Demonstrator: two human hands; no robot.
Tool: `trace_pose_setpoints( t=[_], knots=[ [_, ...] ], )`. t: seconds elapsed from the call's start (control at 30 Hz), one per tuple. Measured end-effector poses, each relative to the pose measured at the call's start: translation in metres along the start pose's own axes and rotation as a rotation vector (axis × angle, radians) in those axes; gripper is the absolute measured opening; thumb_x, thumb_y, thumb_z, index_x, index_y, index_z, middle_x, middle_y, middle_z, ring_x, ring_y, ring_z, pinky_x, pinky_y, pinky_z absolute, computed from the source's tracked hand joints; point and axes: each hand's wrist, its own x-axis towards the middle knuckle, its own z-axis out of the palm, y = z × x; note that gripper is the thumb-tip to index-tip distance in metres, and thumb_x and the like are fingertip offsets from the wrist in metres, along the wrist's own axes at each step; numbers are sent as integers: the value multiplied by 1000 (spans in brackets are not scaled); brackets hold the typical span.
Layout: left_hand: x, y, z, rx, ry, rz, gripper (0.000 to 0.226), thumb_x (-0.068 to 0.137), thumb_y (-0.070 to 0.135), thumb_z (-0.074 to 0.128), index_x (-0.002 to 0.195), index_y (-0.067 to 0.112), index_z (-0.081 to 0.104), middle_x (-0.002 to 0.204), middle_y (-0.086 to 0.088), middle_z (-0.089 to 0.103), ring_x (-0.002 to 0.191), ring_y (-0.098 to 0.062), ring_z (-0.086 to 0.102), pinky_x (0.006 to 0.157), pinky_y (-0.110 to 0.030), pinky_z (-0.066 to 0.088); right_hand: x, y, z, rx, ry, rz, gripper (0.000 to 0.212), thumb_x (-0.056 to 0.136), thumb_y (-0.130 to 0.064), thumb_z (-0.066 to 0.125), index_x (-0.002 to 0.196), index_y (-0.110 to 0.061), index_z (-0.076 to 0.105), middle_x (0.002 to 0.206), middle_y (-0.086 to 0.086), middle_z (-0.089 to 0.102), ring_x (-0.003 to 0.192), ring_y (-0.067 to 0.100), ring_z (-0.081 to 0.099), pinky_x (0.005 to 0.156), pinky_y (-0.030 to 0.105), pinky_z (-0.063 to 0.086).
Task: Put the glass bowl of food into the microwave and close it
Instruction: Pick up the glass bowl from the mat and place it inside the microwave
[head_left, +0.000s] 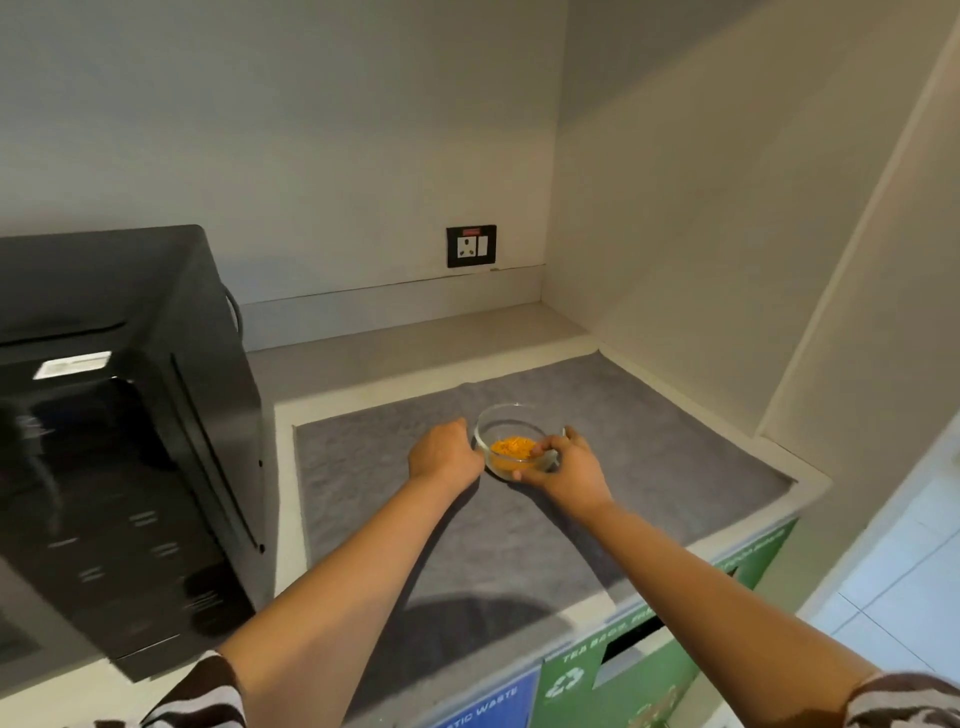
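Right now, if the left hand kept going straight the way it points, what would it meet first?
The left hand points toward the glass bowl and already seems to touch its near-left rim, so the bowl comes first; exact contact is hard to judge.

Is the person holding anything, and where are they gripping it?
Both hands hold the glass bowl: the left hand at its left side, the right hand around its right rim and wall.

I am standing in a shared pantry or office kitchenette. A black microwave (119, 441) sits on a pale counter (415, 338). Right of it hangs a wall socket (471, 246); below-right are labelled waste and recycling bins (597, 680).
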Motion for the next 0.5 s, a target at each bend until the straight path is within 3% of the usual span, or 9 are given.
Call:
trace_pose_setpoints(
  t=[0.17,0.5],
  knots=[
    [15,2,3,7,5,-41,37,92,24,51,127,13,54,129,-9,61,116,-29,59,88,-37,50,5,5,3,42,28,-34,31,65,-29,81,82,-10,63,152,14,31,136,27,37,106,31,34],
    [0,-5,-7,0,15,-19,39,92,27,52,128,13,54,128,-8,61,115,-28,59,87,-37,51,-12,-9,4,107,74,-41,28,66,-26,81,78,-13,59,154,10,27,136,28,36,108,33,33]
  ],
)
